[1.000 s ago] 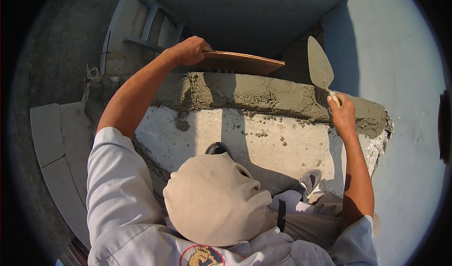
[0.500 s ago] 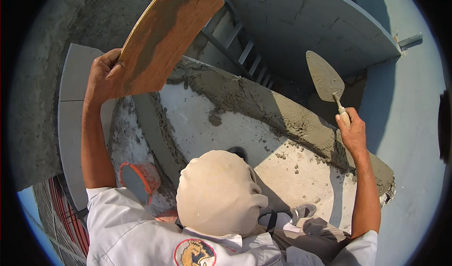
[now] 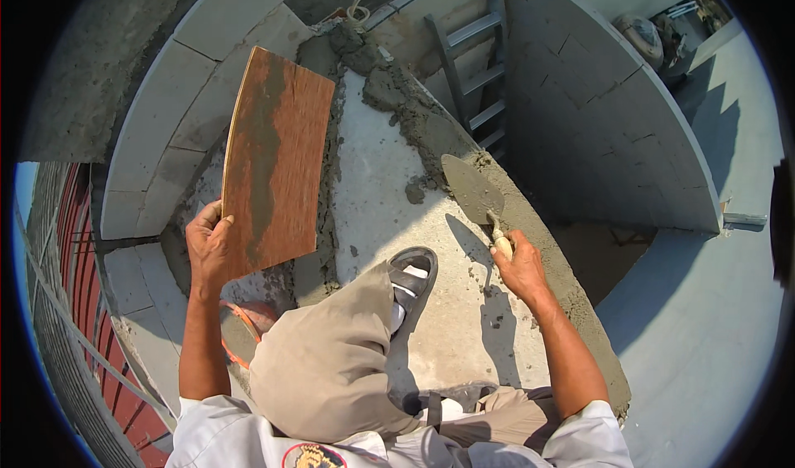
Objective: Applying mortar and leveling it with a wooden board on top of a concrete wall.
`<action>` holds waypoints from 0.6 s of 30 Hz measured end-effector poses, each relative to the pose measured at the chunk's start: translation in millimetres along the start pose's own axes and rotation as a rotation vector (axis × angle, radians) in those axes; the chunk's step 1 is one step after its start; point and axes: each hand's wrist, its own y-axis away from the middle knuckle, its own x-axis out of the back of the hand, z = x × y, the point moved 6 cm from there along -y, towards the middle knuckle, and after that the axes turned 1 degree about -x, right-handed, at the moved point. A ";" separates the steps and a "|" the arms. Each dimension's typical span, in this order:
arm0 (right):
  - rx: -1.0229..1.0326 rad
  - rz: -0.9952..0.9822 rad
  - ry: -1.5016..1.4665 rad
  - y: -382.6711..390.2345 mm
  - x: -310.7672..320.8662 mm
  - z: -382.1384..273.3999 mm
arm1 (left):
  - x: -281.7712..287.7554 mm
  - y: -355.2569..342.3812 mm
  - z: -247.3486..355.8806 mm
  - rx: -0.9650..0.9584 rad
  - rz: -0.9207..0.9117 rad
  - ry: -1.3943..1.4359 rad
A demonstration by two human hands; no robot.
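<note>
My left hand (image 3: 209, 240) grips the lower left edge of a thin reddish-brown plywood board (image 3: 294, 161), held up with a grey mortar smear down its face. In my right hand (image 3: 522, 265) is the pale handle of a pointing trowel (image 3: 474, 188). Its grey blade points up and away, over the inner edge of a long band of wet mortar (image 3: 571, 315) that runs along the right border of the slab (image 3: 373, 190). Another mortar strip (image 3: 315, 273) lies along the slab's left side, partly behind the board.
An orange-rimmed bucket (image 3: 240, 331) stands beside my bent knee. My sandalled foot (image 3: 411, 277) rests on the slab. Grey block walls (image 3: 211, 33) rise at the left and right. Beyond the mortar edge is a deep drop with a metal ladder (image 3: 472, 79).
My view has shifted. The board has come lower and more upright. The trowel has moved left and down, from over the drop to above the slab's mortar edge. Both hands keep their holds.
</note>
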 end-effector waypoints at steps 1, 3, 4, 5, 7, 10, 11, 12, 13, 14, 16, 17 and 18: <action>0.023 0.014 0.011 -4.0 -1.3 -7.5 | 5.0 14.4 -9.7 0.014 0.015 0.052; 0.065 0.027 0.014 -15.2 3.7 -26.4 | 9.6 33.7 -25.8 0.035 0.070 0.133; 0.089 0.042 0.008 -19.6 7.0 -36.1 | 9.1 41.9 -33.9 0.057 0.104 0.207; 0.099 0.064 -0.020 -24.2 11.0 -47.2 | 6.0 44.5 -35.9 0.041 0.121 0.226; 0.147 0.113 0.040 -40.9 14.8 -56.2 | -1.0 46.9 -42.0 0.046 0.136 0.283; 0.193 0.228 0.084 -64.0 31.7 -72.4 | -19.8 34.7 -43.4 0.053 0.152 0.405; 0.232 0.233 0.079 -70.9 38.2 -82.4 | -24.4 27.4 -43.9 0.062 0.165 0.464; 0.269 0.239 0.075 -77.0 45.1 -92.2 | -30.4 17.7 -46.7 0.069 0.155 0.474; 0.261 0.238 0.108 -80.4 51.5 -103.7 | -33.3 5.8 -46.1 0.053 0.150 0.486; 0.248 0.240 0.118 -83.4 59.2 -115.3 | -36.5 -5.9 -45.9 0.038 0.143 0.498; 0.164 0.170 0.221 -86.6 70.4 -139.0 | -40.9 -27.8 -47.8 0.046 0.130 0.504; 0.110 0.132 0.224 -86.7 74.8 -147.4 | -41.1 -38.6 -47.6 0.045 0.129 0.500; 0.090 0.133 0.231 -86.6 76.3 -151.6 | -41.8 -48.5 -47.4 0.056 0.112 0.505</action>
